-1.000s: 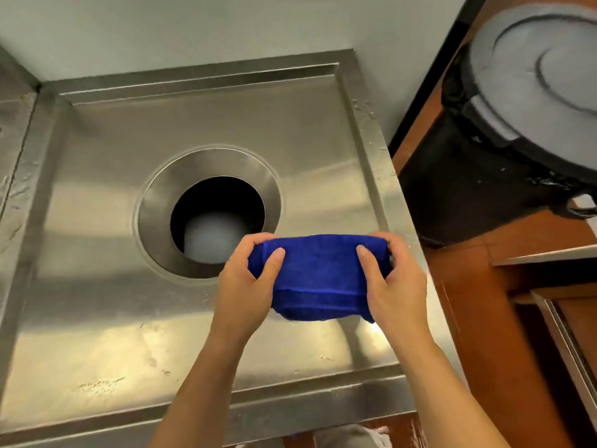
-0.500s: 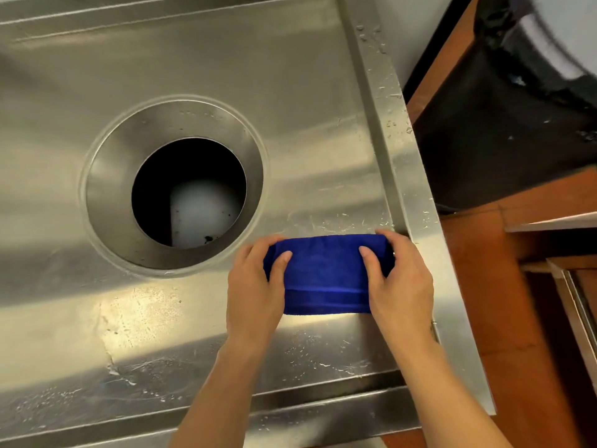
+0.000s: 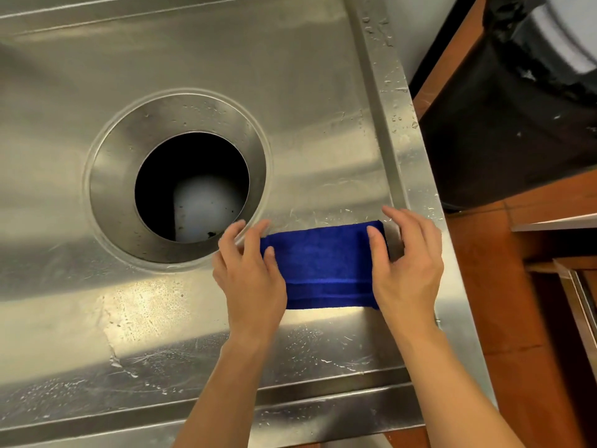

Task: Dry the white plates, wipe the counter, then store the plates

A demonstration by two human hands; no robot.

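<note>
On the counter (image 3: 161,318) | cloth (image 3: 326,266) now flat | both hands (image 3: 252,273) (image 3: 407,270) loosened, fingers lifting

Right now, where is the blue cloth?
The blue cloth lies folded on the steel counter, between the left hand and right hand, beside the round hole.

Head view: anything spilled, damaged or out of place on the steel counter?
Nothing damaged. Water droplets speckle the counter's right rim. Dark specks lie inside the round chute. The folded blue cloth lies flat between both hands.
</note>
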